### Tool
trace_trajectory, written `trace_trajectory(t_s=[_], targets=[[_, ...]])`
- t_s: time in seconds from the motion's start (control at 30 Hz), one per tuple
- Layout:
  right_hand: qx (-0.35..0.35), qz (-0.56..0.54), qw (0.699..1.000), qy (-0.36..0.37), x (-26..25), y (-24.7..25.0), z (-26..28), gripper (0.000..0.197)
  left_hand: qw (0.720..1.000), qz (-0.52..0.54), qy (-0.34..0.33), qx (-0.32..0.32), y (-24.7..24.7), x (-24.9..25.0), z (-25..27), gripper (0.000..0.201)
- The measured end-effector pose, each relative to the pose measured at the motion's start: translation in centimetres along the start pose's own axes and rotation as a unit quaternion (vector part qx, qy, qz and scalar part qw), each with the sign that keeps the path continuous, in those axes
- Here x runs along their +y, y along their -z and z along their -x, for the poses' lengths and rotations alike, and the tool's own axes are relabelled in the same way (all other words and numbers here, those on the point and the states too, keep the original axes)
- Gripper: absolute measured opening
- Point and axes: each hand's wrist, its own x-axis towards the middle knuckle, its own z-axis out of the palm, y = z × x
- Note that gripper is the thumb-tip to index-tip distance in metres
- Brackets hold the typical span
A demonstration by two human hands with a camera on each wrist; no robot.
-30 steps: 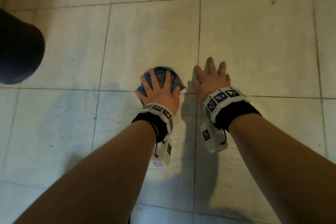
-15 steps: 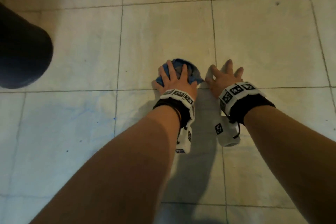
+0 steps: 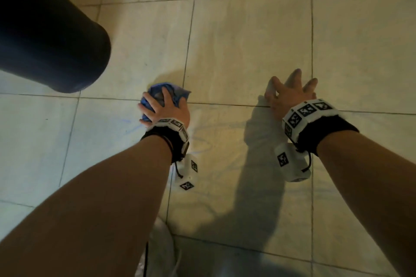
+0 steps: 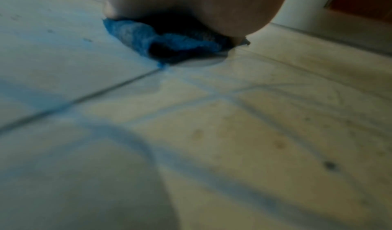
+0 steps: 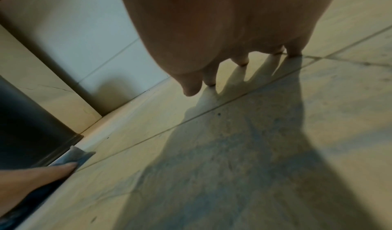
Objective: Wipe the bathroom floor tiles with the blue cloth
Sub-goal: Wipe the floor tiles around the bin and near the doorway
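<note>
The blue cloth point(image 3: 177, 93) lies bunched on the pale floor tiles point(image 3: 247, 40), at a crossing of grout lines. My left hand point(image 3: 165, 108) sits on top of it, fingers curled over the wad and pressing it down. In the left wrist view the cloth point(image 4: 169, 44) shows squeezed under the palm point(image 4: 191, 7). My right hand point(image 3: 290, 92) is well to the right, fingers spread, fingertips on the bare tile and holding nothing. The right wrist view shows those fingers point(image 5: 239, 60) touching the floor, with the cloth point(image 5: 78, 154) far left.
A dark cylinder point(image 3: 45, 36) stands close to the upper left of the cloth, against the wall base point(image 5: 84, 40). Faint blue streaks point(image 3: 126, 123) mark the tile beside the left wrist. Something white point(image 3: 159, 252) lies at the bottom edge. Tiles stretch ahead and right.
My left hand has slid the cloth to the left, toward the dark cylinder, so the hands now sit far apart. The left fingers have curled more over the cloth.
</note>
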Motion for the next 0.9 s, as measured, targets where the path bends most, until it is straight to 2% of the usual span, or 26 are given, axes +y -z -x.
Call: trace_trajectory(t_s=[0.1, 0.2, 0.33, 0.43, 0.53, 0.6, 0.7, 0.77, 0.9], targets=[[0.000, -0.002, 1.000, 0.007, 0.1, -0.1, 0.1, 0.054, 0.999, -0.017, -0.034, -0.009, -0.5, 2.1, 1.1, 0.066], [-0.008, -0.004, 1.000, 0.014, 0.3, 0.2, 0.1, 0.053, 0.988, -0.066, -0.141, -0.018, -1.6, 5.3, 3.4, 0.065], [-0.013, -0.004, 1.000, 0.020, 0.7, 0.6, 0.2, 0.053, 0.959, -0.102, -0.263, -0.041, -3.5, 9.2, 7.5, 0.067], [-0.012, -0.020, 0.999, 0.021, 1.0, 1.0, 0.1, 0.051, 0.943, -0.120, -0.306, -0.060, -4.3, 10.0, 8.7, 0.066], [-0.007, -0.026, 0.999, 0.032, 1.4, 1.2, 0.1, 0.050, 0.934, -0.131, -0.328, -0.057, -3.9, 9.4, 7.3, 0.067], [-0.007, -0.026, 0.999, 0.043, 1.8, 1.2, 0.1, 0.050, 0.945, -0.117, -0.302, -0.051, -3.2, 8.8, 5.7, 0.068], [-0.005, -0.027, 0.998, 0.055, 2.4, 1.0, 0.1, 0.047, 0.978, -0.075, -0.192, -0.036, -2.0, 8.1, 3.2, 0.069], [0.002, -0.031, 0.998, 0.059, 2.5, 0.9, 0.1, 0.047, 0.988, -0.058, -0.139, -0.029, -0.9, 7.6, 1.8, 0.070], [-0.003, -0.041, 0.998, 0.053, 2.4, 1.0, 0.2, 0.047, 0.993, -0.053, -0.103, -0.026, 0.5, 6.4, -0.5, 0.070]])
